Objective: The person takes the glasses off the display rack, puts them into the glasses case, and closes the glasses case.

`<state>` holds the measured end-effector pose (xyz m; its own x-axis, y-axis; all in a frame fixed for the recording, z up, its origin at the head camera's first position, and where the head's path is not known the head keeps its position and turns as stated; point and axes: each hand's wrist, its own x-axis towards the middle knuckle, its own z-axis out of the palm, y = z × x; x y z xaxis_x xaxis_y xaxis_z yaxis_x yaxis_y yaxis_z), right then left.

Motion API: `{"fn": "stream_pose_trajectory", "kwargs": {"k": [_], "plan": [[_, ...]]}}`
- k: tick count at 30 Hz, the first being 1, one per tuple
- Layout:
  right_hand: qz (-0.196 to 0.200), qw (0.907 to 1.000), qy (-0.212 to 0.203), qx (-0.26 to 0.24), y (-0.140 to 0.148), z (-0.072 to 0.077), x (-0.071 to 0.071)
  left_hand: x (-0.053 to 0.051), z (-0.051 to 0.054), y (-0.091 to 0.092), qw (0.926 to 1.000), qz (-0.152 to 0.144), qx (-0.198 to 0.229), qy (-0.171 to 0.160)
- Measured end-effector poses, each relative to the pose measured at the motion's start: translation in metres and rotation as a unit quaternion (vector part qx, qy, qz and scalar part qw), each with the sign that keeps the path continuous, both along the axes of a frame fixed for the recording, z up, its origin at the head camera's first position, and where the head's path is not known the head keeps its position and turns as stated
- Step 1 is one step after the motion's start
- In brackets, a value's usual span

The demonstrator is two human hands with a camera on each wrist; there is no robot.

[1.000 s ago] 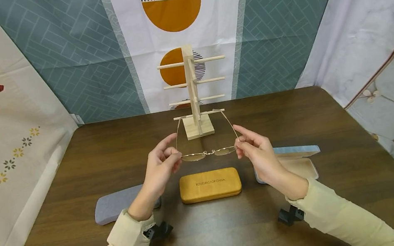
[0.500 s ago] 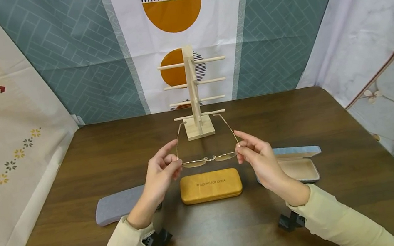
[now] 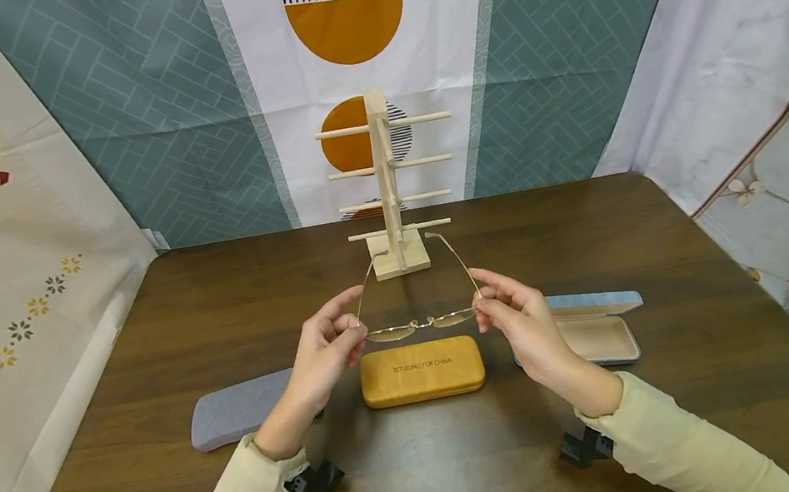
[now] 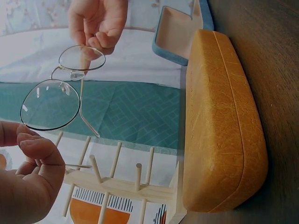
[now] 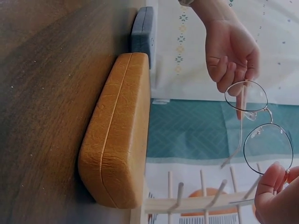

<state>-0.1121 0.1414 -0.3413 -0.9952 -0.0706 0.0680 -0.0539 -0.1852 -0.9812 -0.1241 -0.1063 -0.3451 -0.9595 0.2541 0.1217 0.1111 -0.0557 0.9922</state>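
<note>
A pair of thin gold-rimmed eyeglasses (image 3: 421, 324) is held in the air above the table, temples unfolded and pointing away from me. My left hand (image 3: 325, 346) pinches the left end of the frame between thumb and fingers, the index finger along the temple. On the other side my right hand (image 3: 518, 317) pinches the right end likewise. Both round lenses show in the left wrist view, joined by the bridge. Just below and nearer than the eyeglasses lies a closed mustard-yellow glasses case (image 3: 422, 371) with printed lettering.
Behind the eyeglasses stands a wooden display rack (image 3: 388, 188) with several pegs. A grey-blue glasses case (image 3: 239, 409) lies at left, partly behind the left forearm. At right, a light-blue glasses case (image 3: 599, 335) lies open, partly behind the right hand. All rest on the dark wooden table (image 3: 434, 476).
Both hands have lowered the eyeglasses and drawn them slightly nearer. The temple tips have come down from the rack's lowest peg to about its base. The cases and the rack stay put.
</note>
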Motion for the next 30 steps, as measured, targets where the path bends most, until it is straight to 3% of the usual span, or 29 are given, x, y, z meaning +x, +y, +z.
{"fn": "stream_pose_trajectory", "kwargs": {"k": [11,30], "plan": [[0.008,1.0,0.003,-0.004,0.0,-0.0022,0.0018,0.0003,-0.0007,-0.0008,0.9994,-0.02,-0.028,-0.001],[0.007,0.9999,-0.014,-0.002,0.0003,-0.0049,0.0021,-0.0019,-0.0031,-0.0017,0.9968,-0.074,-0.029,-0.007]]}}
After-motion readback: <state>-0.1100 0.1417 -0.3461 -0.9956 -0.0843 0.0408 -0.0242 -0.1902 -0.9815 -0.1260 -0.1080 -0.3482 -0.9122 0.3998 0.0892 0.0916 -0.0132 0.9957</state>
